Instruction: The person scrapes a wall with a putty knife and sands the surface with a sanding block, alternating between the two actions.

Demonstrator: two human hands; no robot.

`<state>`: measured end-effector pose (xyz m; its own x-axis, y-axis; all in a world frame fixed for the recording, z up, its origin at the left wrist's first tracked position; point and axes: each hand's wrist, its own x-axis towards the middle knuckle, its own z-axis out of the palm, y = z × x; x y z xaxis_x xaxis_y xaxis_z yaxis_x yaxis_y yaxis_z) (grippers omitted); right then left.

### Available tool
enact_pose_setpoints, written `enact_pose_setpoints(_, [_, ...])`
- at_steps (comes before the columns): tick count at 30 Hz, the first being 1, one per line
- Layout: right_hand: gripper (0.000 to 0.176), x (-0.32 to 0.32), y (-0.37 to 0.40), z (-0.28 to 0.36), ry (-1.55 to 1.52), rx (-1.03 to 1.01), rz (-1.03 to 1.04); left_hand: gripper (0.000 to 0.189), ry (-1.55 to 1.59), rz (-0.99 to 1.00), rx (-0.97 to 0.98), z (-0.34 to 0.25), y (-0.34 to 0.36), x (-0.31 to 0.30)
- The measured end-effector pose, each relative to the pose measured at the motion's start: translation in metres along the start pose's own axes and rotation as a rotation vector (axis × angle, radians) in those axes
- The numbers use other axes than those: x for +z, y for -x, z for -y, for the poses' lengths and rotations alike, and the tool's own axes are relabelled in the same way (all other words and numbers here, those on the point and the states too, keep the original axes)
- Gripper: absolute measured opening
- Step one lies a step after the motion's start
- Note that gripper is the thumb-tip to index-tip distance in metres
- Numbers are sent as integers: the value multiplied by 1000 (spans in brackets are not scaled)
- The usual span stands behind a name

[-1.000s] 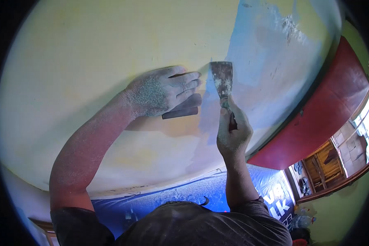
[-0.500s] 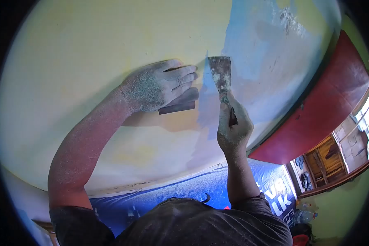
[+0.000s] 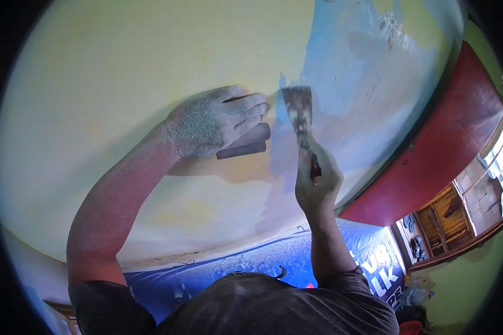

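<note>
Right now the scraper (image 3: 299,109) is in my right hand (image 3: 320,181), fingers closed round its handle, its long axis running away from me up the wall (image 3: 123,67), blade foremost and leaning slightly left. It lies to the right of my left hand (image 3: 209,123), a little apart from those fingertips, beside the ragged edge of the blue paint (image 3: 330,50). My left hand is spread low and flattish over a dark folded piece (image 3: 243,149); whether it grips that, I cannot tell. The scraper's blade is dark, flared toward its straight edge and blotched with pale residue
</note>
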<state>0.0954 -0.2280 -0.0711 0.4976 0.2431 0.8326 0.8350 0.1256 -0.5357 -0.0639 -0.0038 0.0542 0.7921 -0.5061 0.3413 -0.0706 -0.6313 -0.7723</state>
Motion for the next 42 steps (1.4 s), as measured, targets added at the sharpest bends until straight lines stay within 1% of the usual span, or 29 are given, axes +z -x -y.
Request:
enact_pose_setpoints(2, [36,0,-15,12,-31,34,15,45,-81,21,51,2,-2,-3])
enact_pose_setpoints(3, [36,-1,-14,13,-41,37,4,44,-66,25,51,-1,-3,-4])
enact_pose_setpoints(5, [36,3,-16,14,-66,20,-22,44,-57,28,42,1,-3,-5])
enact_pose_setpoints(8, [36,-3,5,3,-10,70,32,46,43,10,-10,-1,-2,-3])
enact_pose_setpoints(9, [37,4,0,6,-67,16,-29,46,34,6,-16,1,-2,-2])
enact_pose_setpoints(12, [37,-6,-13,15,18,138,66,45,31,16,1,-3,0,2])
enact_pose_setpoints(15, [37,5,-12,4,-94,17,-39,45,6,28,21,1,0,2])
enact_pose_setpoints(17, [36,-1,4,-5,-50,48,-15,45,16,17,3,-1,-1,-1])
enact_pose_setpoints(20, [35,-4,-4,4,-9,104,21,45,80,-14,-24,-2,0,5])
enact_pose_setpoints(21, [35,-6,-6,8,8,138,33,45,51,3,-9,-2,0,4])
enact_pose_setpoints(24, [35,2,-13,8,-106,54,-56,44,8,36,17,-1,-1,1])
enact_pose_setpoints(27, [35,-6,1,1,32,64,21,43,34,17,-10,-1,0,1])
enact_pose_setpoints(29, [36,-4,4,-2,1,77,18,43,70,-16,-25,-2,0,0])
enact_pose_setpoints(30, [36,-5,3,1,-11,93,17,43,50,-1,-18,-1,0,-1])
enact_pose_setpoints(33, [37,2,-16,4,-139,28,-50,44,24,29,18,-3,1,0])
enact_pose_setpoints(38, [36,-4,0,-5,-42,50,-7,46,3,17,17,-2,-2,-6])
enact_pose_setpoints(39, [36,-4,-1,-1,-33,63,-4,45,68,11,-37,-3,-2,-8])
enact_pose_setpoints(42, [36,-4,-14,5,-65,78,5,45,-17,79,36,-1,-3,-9])
